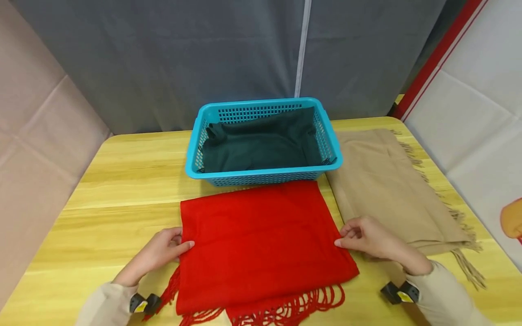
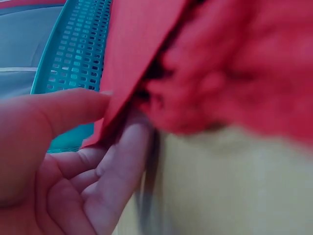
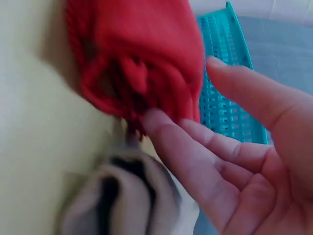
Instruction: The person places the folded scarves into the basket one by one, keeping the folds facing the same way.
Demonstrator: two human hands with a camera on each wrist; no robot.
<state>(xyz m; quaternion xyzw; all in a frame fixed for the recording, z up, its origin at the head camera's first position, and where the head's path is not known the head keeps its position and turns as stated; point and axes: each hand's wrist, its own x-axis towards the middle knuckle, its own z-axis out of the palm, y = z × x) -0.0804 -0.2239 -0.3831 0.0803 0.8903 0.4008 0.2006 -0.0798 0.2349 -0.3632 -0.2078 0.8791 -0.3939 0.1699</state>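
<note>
Setting: pale wooden bench (image 1: 122, 181) with grey curtain behind, beige panel to the left, white panel with a red strip to the right.

Item 1, red scarf (image 1: 261, 240): folded into a rough rectangle, lying at the middle of the bench's near edge, fringe trailing toward the person. Left hand (image 1: 161, 253) pinches its left edge, thumb on top and fingers tucked beneath, as the left wrist view shows; right hand (image 1: 367, 237) grips the right edge likewise. Holding both sides probably keeps the folded layers together and square.

Item 2, teal basket (image 1: 195, 154): touching the scarf's far edge, toward the bench's back edge; holds a dark green cloth (image 1: 261, 145).

Item 3, tan scarf (image 1: 387, 181): spread flat along the bench's right edge, fringe outward, just beside the right hand.
</note>
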